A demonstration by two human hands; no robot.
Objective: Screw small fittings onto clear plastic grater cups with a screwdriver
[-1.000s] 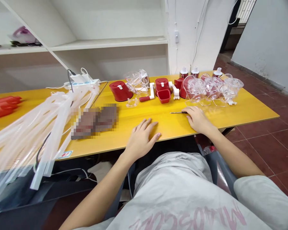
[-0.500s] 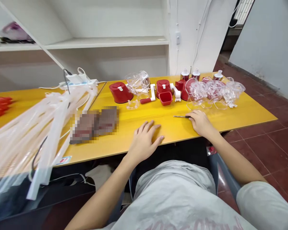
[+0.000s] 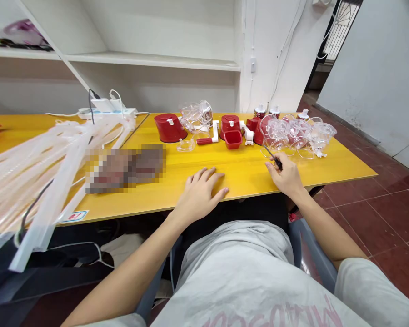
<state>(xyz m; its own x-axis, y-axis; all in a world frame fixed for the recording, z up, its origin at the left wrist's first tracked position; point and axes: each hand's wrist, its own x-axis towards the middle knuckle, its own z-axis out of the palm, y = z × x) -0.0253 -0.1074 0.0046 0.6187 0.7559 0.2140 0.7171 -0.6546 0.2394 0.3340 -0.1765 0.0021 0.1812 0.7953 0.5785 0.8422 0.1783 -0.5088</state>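
My left hand [image 3: 202, 193] lies flat on the yellow table [image 3: 177, 179] near its front edge, fingers spread, holding nothing. In my right hand [image 3: 286, 175] is a small screwdriver [image 3: 277, 162] with a black handle; its thin metal shaft points up and to the left, off the tabletop. Beyond my hands stand two red housings [image 3: 170, 128] with white tabs. Near them are a red cup [image 3: 232, 139] and a white piece with a red handle [image 3: 207, 141]. Clear plastic bowls and parts [image 3: 298, 131] crowd together behind my right hand.
Long translucent plastic strips [image 3: 54, 163] cover the left of the table and overhang its front edge. A power strip [image 3: 105, 114] with cables sits at the back. Right of the strips lies a pixelated patch [image 3: 127, 170]. White shelving [image 3: 157, 60] rises behind.
My right hand has lifted the screwdriver, and its shaft has turned from lying level to slanting upward. My left hand stays flat on the table. The view has shifted slightly.
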